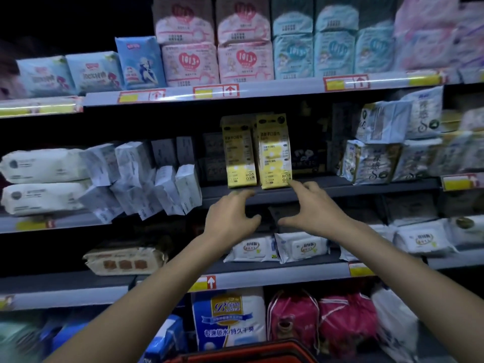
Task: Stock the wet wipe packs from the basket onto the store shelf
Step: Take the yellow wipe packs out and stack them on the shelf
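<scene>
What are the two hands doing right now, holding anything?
Left hand: open, fingers spread, holding nothing.
Right hand: open, holding nothing, reaching by the yellow packs.

you are extending both bare forearms forward and upward, converging toward the middle. your left hand (230,216) is spreading its fingers, thumb pointing inward. your right hand (313,210) is mirroring it, index finger reaching up, thumb pointing left. both palms are empty, thumbs near, not touching.
</scene>
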### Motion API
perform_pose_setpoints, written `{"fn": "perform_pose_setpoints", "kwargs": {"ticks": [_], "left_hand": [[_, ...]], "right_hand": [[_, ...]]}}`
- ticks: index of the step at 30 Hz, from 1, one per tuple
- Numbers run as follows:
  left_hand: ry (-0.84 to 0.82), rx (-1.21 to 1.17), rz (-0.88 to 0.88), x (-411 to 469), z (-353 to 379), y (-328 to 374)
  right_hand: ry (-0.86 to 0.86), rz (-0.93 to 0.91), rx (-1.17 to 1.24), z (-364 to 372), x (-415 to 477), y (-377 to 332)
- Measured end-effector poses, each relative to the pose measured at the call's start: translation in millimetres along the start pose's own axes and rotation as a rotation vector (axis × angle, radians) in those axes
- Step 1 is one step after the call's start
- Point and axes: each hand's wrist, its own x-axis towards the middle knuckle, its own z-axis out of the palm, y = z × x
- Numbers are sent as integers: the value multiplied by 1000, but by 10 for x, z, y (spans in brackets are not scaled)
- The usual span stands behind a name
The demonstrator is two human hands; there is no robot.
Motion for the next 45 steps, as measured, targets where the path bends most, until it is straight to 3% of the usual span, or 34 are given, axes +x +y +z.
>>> {"fn": "perform_pose_setpoints", "kwargs": {"ticks": [8,20,28,34,40,45], "left_hand": [[-234,239,83,-965,429,-365],[-441,252,6,-2173,1420,-1101],[-833,365,57,-2954,2187,-1606],[-1083,448,136,-3271,2756,-1768],[-1318,518,241,-3556,3363,-1813],[-1470,489,224,-3824,3813,-1840]], "right_hand": [[-185,-131,-120,671,-713,53],[-505,-201,-219,2203,-1463,366],[-781,-302,-343,3098,-1912,544],[-833,-508,-488,3508,-2169,539],[-956,-566,-587,3666,-2294,574],[-994,-635,-679,3778,-2293,603]]}}
